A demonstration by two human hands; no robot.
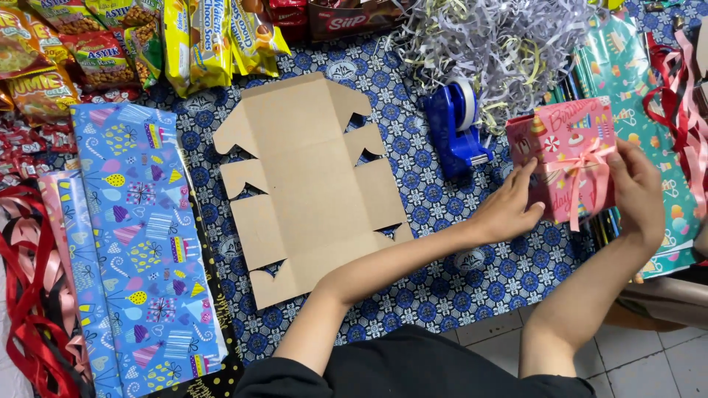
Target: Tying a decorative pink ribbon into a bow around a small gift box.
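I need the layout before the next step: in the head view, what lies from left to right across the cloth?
Red ribbons → blue party wrapping paper → flat cardboard box blank → blue tape dispenser → left hand → pink wrapped gift box → right hand.

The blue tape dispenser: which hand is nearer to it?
Left. The left hand rests against the pink gift box's near side, just right of and below the blue tape dispenser. The right hand grips the box's far side.
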